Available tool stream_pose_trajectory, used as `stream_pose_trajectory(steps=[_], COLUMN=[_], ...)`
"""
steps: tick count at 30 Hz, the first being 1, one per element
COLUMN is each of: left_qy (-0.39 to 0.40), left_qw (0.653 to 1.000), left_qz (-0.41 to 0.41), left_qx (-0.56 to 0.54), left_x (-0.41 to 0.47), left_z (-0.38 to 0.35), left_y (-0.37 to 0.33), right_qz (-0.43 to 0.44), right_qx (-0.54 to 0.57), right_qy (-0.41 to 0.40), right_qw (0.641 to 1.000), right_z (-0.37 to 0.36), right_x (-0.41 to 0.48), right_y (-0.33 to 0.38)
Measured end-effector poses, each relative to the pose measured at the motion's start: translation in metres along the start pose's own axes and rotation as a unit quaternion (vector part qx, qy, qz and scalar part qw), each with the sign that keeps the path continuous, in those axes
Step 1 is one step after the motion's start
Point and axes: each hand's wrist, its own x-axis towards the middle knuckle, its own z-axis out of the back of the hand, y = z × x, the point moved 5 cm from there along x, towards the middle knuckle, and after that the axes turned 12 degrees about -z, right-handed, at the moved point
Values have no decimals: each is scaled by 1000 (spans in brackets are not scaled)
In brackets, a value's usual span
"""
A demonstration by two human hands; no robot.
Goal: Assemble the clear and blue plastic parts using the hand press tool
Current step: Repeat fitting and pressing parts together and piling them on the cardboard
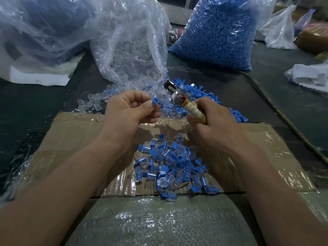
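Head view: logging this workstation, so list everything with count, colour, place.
blue part: one, blue, in left hand
hand press tool: one, silver-yellow, in right hand
assembled pieces: many, clear-blue, heaped on cardboard
cardboard: one, brown, beneath them
loose clear parts: many, clear, beyond cardboard, left
loose blue parts: many, blue, beyond cardboard, right
clear-parts bag: one, transparent, far centre
blue-parts bag: one, transparent, right of it
left hand: pinches blue part
right hand: grips tool

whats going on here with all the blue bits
A person is assembling small plastic parts. The left hand pinches a blue part, while the right hand grips the wrapped handle of the hand press tool. A pile of joined clear-and-blue pieces lies on the cardboard; a bag of blue parts sits beyond.
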Motion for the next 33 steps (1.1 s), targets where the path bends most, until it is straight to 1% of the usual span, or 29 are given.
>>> stream_pose_trajectory(steps=[3,14,24,33], left_qy=[1,-8,-13,-27], left_qw=[1000,998,995,992], left_qz=[-16,-44,-64,-61], left_qx=[10,37,82,109], left_x=[-1,-1,-4,-4], left_z=[-1,-1,-1,-1], left_y=[-2,-7,-9,-11], right_qz=[18,42,33,27], right_qx=[20,4,-31,-50], right_qy=[9,40,28,14], right_qw=[1000,998,999,998], right_z=[-3,-10,-12,-14], right_x=[-2,-3,-3,-2], right_y=[5,9,13,14])
